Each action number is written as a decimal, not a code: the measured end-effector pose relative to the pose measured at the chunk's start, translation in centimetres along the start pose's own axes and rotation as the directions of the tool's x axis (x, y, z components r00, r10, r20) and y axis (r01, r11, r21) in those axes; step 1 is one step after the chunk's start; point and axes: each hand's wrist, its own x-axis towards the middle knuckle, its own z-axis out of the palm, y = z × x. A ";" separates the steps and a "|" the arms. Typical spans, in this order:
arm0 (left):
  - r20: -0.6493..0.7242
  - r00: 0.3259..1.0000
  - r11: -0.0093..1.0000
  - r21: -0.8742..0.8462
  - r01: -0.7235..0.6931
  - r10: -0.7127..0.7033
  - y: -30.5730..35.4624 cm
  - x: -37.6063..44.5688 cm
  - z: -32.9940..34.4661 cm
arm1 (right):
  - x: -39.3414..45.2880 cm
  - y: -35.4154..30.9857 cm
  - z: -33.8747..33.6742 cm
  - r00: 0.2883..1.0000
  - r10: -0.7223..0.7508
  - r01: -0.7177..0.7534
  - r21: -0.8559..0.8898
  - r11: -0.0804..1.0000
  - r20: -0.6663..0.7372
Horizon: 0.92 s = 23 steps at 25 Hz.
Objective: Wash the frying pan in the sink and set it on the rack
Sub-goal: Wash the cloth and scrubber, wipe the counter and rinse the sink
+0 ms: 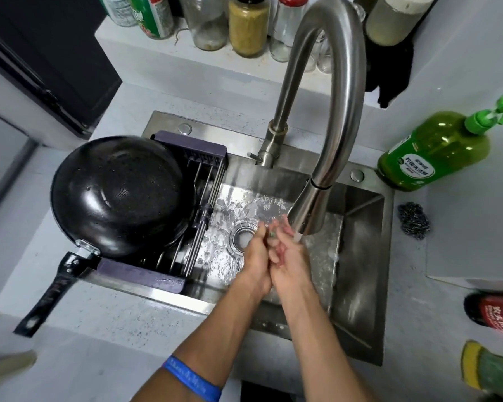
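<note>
Hands [256, 250] [288, 250] pressed together, fingers straight, under faucet [328, 111] — soap bottle [430, 152], scourer [414, 220] right.

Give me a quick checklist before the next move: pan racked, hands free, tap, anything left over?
1. Black frying pan upside down on the purple-framed wire rack: ok.
2. Pan handle juts over the sink edge onto the counter: not ok.
3. Left hand and right hand pressed together under the stream, holding no tool: ok.
4. Steel gooseneck tap off: not ok, water runs.
5. Hands rinsed clean: cannot tell.
6. Dark steel scourer parked on the counter: ok.
</note>
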 end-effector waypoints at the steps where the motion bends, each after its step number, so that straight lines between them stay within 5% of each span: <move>1: -0.005 1.000 1.000 0.023 0.004 -0.004 -0.1 0.1 0.2 | 0.1 0.3 0.1 0.999 -0.042 0.042 -0.032 0.999 -0.003; 7: -0.132 0.990 0.971 0.226 0.075 -0.046 -0.7 0.2 0.2 | 1.0 -0.1 0.2 0.987 -0.085 -0.005 -0.544 0.839 -0.140; 11: -0.179 0.969 0.945 0.308 -0.110 0.171 -0.9 0.8 1.0 | 0.8 0.0 -0.3 0.990 -0.062 0.023 -0.284 0.959 -0.129; 14: -0.028 0.974 0.664 0.736 -0.132 0.224 -0.8 0.4 3.3 | 1.1 -0.6 -1.3 0.982 -0.030 -0.026 -0.290 0.957 -0.188; 16: 0.002 0.979 0.506 0.856 -0.107 0.203 -1.1 0.6 4.0 | 1.0 -1.1 -2.7 0.992 -0.068 0.039 -0.257 0.966 -0.105; 19: -0.004 0.988 0.690 0.716 -0.105 0.155 -0.5 1.2 4.1 | 0.0 -2.8 -2.9 0.980 -0.162 0.146 -0.137 0.980 -0.118; 21: -0.129 0.988 0.872 0.490 -0.008 0.081 0.0 1.2 3.5 | -0.5 -2.0 -1.8 0.974 -0.195 0.153 -0.298 0.942 -0.115; 23: -0.172 0.985 0.945 0.323 0.055 0.001 -0.2 0.9 2.7 | -0.4 -1.3 -0.8 0.965 -0.211 0.132 -0.410 0.903 -0.155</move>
